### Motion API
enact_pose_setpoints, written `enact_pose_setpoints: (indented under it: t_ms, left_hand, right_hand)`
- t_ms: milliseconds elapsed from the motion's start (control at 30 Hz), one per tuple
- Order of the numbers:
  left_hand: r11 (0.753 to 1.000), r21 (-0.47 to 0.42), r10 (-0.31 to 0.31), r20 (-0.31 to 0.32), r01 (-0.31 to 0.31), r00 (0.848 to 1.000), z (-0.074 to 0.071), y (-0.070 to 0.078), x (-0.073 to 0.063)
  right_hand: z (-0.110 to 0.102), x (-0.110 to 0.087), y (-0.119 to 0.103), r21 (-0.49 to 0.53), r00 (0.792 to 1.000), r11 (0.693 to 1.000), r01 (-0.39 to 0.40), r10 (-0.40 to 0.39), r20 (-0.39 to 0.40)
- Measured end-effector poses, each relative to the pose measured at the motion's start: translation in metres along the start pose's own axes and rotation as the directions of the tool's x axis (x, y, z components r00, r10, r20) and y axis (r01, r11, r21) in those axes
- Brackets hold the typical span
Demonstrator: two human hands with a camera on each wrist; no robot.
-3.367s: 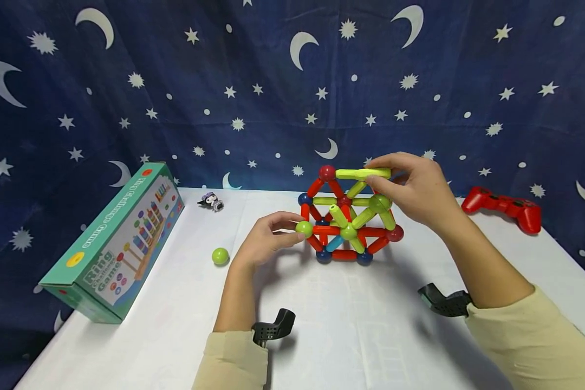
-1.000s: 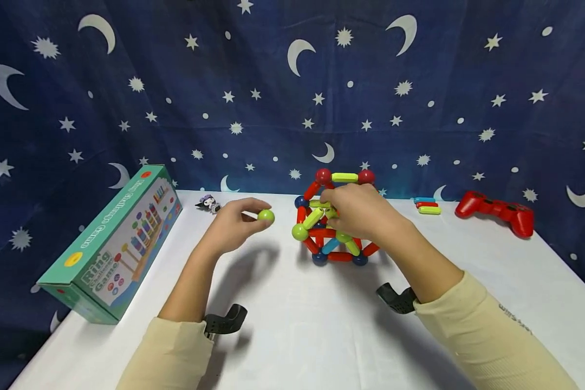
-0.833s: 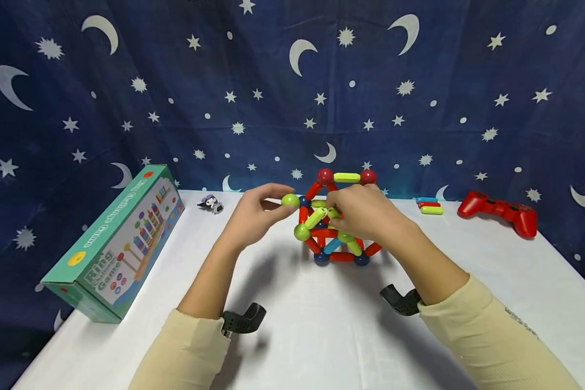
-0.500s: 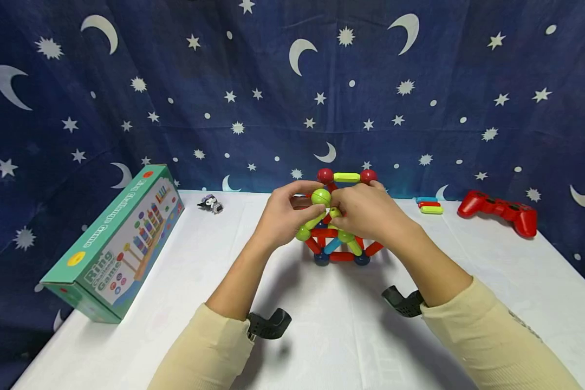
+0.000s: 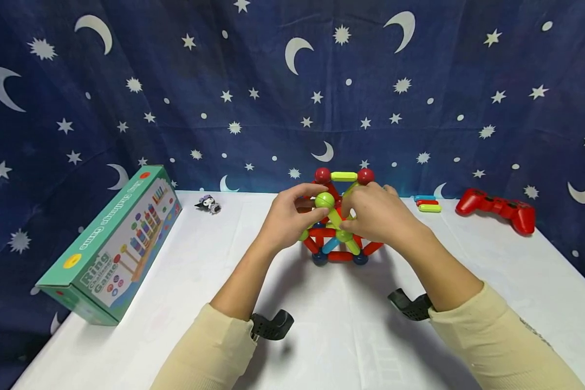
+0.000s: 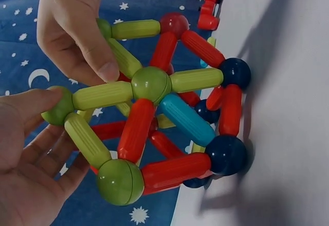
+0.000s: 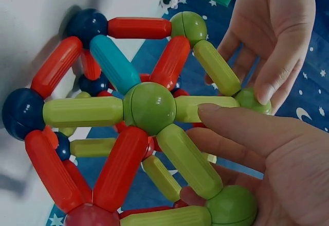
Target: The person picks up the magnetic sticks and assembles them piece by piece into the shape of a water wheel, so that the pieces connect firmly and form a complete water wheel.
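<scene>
A magnetic ball-and-stick frame (image 5: 341,256) of red, blue, yellow-green and light blue parts stands on the white table. My left hand (image 5: 285,219) pinches a green ball (image 5: 324,201) between thumb and fingers at the frame's near side. In the left wrist view that green ball (image 6: 60,106) touches the ends of two yellow-green sticks. My right hand (image 5: 380,214) holds one of these, the yellow-green stick (image 7: 188,108), thumb in front and fingers behind. This stick runs from a green centre ball (image 7: 150,108) to the pinched one. The right hand hides part of the frame in the head view.
A green game box (image 5: 117,244) lies at the left, with a small figurine (image 5: 208,204) near it. Several loose sticks (image 5: 427,203) lie at the back right beside a red game controller (image 5: 495,209). A starry curtain (image 5: 253,70) hangs behind the table.
My left hand let go of the frame, took the loose green ball and brought it rightward against the sticks. My right hand left the top yellow-green stick and moved down to one in front.
</scene>
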State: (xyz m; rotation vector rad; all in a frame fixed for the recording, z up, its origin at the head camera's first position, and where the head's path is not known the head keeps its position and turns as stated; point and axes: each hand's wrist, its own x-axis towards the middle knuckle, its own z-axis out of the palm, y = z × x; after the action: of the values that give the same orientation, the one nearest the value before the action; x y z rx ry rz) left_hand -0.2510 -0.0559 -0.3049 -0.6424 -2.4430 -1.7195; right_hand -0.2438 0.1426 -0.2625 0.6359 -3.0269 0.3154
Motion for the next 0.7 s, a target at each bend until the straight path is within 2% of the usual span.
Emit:
enact_pose_setpoints:
  t_ms: [133, 367, 567, 700]
  left_hand:
    - [1.000, -0.007, 0.009, 0.006, -0.009, 1.000, -0.003, -0.002, -0.001]
    - [1.000, -0.022, 0.015, -0.005, -0.015, 1.000, -0.005, -0.007, -0.003]
    - [0.999, 0.047, 0.026, -0.040, -0.024, 0.999, -0.006, -0.016, -0.007]
    - [0.993, 0.112, 0.031, -0.058, -0.025, 0.998, -0.007, -0.026, -0.011]
  right_hand:
    - [-0.001, -0.003, 0.005, 0.052, 0.999, 0.998, 0.034, -0.034, 0.000]
    - [-0.001, -0.009, 0.021, 0.201, 0.999, 0.979, 0.039, -0.036, -0.016]
    - [-0.001, -0.016, 0.045, 0.381, 0.998, 0.924, 0.043, -0.026, -0.050]
    - [0.001, -0.023, 0.064, 0.448, 0.997, 0.893, 0.042, -0.010, -0.075]
